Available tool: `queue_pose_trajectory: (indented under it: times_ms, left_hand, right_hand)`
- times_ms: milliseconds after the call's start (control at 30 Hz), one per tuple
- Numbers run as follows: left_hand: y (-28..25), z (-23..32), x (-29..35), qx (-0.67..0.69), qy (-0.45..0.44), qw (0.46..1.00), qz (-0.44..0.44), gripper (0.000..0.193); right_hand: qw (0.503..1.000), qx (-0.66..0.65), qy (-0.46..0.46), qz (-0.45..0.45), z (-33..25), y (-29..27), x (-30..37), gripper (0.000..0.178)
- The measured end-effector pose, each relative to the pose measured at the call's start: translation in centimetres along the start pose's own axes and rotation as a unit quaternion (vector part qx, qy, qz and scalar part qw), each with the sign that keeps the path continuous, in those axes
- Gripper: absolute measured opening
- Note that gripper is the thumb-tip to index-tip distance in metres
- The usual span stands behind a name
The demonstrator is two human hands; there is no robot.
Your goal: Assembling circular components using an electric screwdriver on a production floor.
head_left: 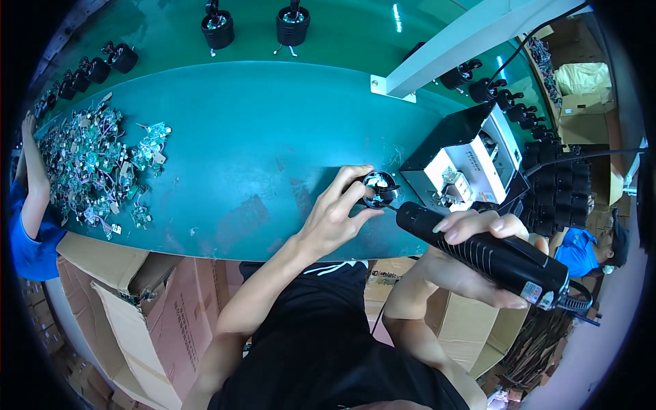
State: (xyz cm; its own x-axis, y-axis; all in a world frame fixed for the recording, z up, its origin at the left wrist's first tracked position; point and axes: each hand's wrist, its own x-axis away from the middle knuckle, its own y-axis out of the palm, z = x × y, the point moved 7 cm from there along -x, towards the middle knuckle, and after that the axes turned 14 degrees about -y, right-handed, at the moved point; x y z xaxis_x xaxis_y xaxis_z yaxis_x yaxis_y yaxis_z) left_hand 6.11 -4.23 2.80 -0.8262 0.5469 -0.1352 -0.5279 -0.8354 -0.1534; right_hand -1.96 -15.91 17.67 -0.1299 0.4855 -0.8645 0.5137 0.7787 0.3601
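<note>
My left hand (pixel 336 215) is closed around a small round black housing (pixel 380 188) near the front edge of the green table. Some white and shiny parts show inside it. My right hand (pixel 478 253) grips a black electric screwdriver (pixel 488 256), tilted with its bit end toward the housing. The bit reaches the housing's near right side; whether it sits on a screw is too small to tell. Just right of the housing stands a black and white screw feeder (pixel 471 164) with a pale mechanism at its front.
A heap of green circuit boards with wires (pixel 89 164) covers the table's left end. Black housings (pixel 292 27) stand along the far strip. A grey metal post (pixel 451 51) rises at the back right. Cardboard boxes (pixel 157 307) stand below; co-workers in blue (pixel 34 232) sit at both sides.
</note>
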Motion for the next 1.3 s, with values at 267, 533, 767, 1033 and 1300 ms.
queue_pose_trajectory:
  times_ms: [267, 533, 767, 1033, 1300]
  left_hand:
    - [-0.1, 0.4, 0.1, -0.013, 0.016, 1.0, 0.006, 0.029]
    - [-0.1, 0.6, 0.1, -0.051, 0.037, 0.998, 0.005, 0.037]
    - [0.3, 1.0, -0.2, -0.023, -0.017, 1.0, -0.004, 0.058]
    - [1.2, 1.4, 0.4, -0.09, 0.028, 0.994, -0.061, 0.072]
    - [1.1, 0.9, 0.8, -0.069, 0.037, 0.996, -0.051, 0.073]
  right_hand:
    - [0.996, -0.036, -0.011, -0.082, 0.6, 1.3, 0.3, 0.078]
    - [0.993, -0.013, -0.015, -0.12, -1.1, 1.9, -0.7, 0.077]
    - [0.975, 0.199, -0.077, -0.064, -2.2, -6.4, -5.2, 0.083]
    - [0.972, 0.219, -0.078, -0.038, -1.2, -5.8, -4.4, 0.086]
    - [0.981, 0.187, -0.048, -0.007, -1.8, -5.5, -4.3, 0.084]
